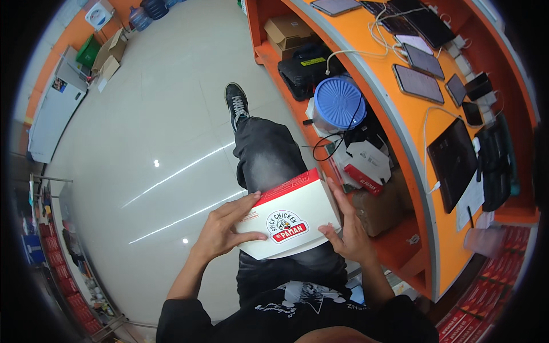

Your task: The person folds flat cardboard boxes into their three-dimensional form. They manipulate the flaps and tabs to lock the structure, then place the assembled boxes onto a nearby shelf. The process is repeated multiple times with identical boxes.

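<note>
A white and red cardboard food box (306,208) rests over my lap, its printed white face turned up and a red strip along its far edge. My left hand (226,226) grips its left side, thumb on the white face and fingers at the red edge. On the right side, my right hand (349,228) holds the box with the thumb near its lower corner and the fingers stretched along the side. The underside of the box is hidden.
To my right curves an orange counter (366,51) with tablets, phones and cables. Its lower shelf carries a blue-lidded tub (339,103), a black case (303,71) and flattened boxes (369,163). A white freezer (57,108) stands far left, and stacked red boxes (60,274) near left.
</note>
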Available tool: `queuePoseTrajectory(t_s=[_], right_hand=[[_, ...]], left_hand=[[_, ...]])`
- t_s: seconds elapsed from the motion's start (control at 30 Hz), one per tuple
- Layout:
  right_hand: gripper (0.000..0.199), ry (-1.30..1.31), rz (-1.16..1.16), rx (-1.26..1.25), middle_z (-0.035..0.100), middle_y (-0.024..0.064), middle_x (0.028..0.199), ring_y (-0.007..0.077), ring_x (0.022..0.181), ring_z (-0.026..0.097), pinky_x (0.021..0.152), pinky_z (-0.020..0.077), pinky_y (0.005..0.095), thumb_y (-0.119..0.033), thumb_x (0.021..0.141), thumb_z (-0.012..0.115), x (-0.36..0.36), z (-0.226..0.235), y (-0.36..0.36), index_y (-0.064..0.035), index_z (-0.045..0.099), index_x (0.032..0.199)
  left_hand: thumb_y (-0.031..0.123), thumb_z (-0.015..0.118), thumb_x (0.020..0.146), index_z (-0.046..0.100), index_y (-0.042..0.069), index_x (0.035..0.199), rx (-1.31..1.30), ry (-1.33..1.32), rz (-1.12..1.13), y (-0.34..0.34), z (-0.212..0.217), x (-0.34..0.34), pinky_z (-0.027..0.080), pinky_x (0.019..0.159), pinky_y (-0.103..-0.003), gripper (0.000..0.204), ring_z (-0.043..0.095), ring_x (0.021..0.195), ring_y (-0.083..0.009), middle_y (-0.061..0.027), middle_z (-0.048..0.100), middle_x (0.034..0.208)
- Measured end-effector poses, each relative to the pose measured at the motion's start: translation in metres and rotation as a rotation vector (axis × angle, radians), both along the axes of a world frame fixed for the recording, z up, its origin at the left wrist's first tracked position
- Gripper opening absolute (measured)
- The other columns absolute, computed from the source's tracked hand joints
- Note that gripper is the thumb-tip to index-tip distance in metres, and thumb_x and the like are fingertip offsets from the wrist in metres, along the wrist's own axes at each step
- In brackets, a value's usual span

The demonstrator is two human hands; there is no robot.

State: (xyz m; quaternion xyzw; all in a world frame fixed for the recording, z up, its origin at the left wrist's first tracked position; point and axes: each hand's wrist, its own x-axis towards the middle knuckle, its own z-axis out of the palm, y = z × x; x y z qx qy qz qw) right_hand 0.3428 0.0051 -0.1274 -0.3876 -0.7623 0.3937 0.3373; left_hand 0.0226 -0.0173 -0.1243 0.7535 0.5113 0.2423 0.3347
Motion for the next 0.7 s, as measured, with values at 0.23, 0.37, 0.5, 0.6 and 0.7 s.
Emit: queuePoseTrajectory(t_s=[0.23,0.37,0.5,0.6,0.7], right_hand=[[0.074,-0.063,0.295,0.011,0.03,0.0278,0.163,0.0444,0.151,0.031,0.12,0.0319,0.0485,-0.016,0.098,0.067,-0.003,0.005,0.018,0.0066,0.028,0.156],[0.074,-0.079,0.319,0.007,0.034,0.029,0.16,0.0437,0.148,0.035,0.119,0.0348,0.0477,-0.017,0.096,0.069,-0.006,0.016,0.019,0.0073,0.031,0.155],[0.071,-0.048,0.217,-0.028,0.04,0.03,0.155,0.0437,0.144,0.04,0.116,0.0372,0.048,-0.018,0.095,0.07,-0.013,0.022,0.017,0.0082,0.036,0.152],[0.068,-0.09,0.202,-0.013,0.047,0.03,0.149,0.0425,0.139,0.046,0.113,0.0393,0.0485,-0.019,0.095,0.069,-0.018,0.027,0.016,0.0093,0.039,0.149],[0.068,-0.158,0.169,0.049,0.054,0.0283,0.138,0.0403,0.128,0.053,0.106,0.0419,0.0477,-0.022,0.094,0.07,-0.018,0.041,0.013,0.0117,0.042,0.146]], left_hand=[[0.028,0.083,0.085,0.053,0.005,0.146,0.029,-0.353,-0.08,0.034,0.02,0.008,0.048,0.107,-0.044,0.071,0.06,0.129,-0.0343,-0.0156,0.056,0.149],[0.02,0.077,0.088,0.058,0.003,0.139,-0.037,-0.348,-0.179,0.05,0.016,0.046,0.046,0.109,-0.044,0.057,0.057,0.132,-0.0348,-0.0184,0.058,0.144],[0.017,0.078,0.086,0.065,0.003,0.128,-0.054,-0.364,-0.139,0.047,0.017,0.059,0.049,0.104,-0.042,0.046,0.062,0.124,-0.0327,-0.0156,0.062,0.134],[0.019,0.08,0.085,0.065,0.004,0.126,0.011,-0.346,-0.111,0.039,0.018,0.06,0.051,0.101,-0.042,0.045,0.063,0.12,-0.0324,-0.015,0.063,0.13],[0.023,0.081,0.082,0.065,0.001,0.122,0.01,-0.359,-0.053,0.035,0.016,0.061,0.049,0.101,-0.044,0.048,0.063,0.119,-0.0346,-0.0178,0.063,0.127]])
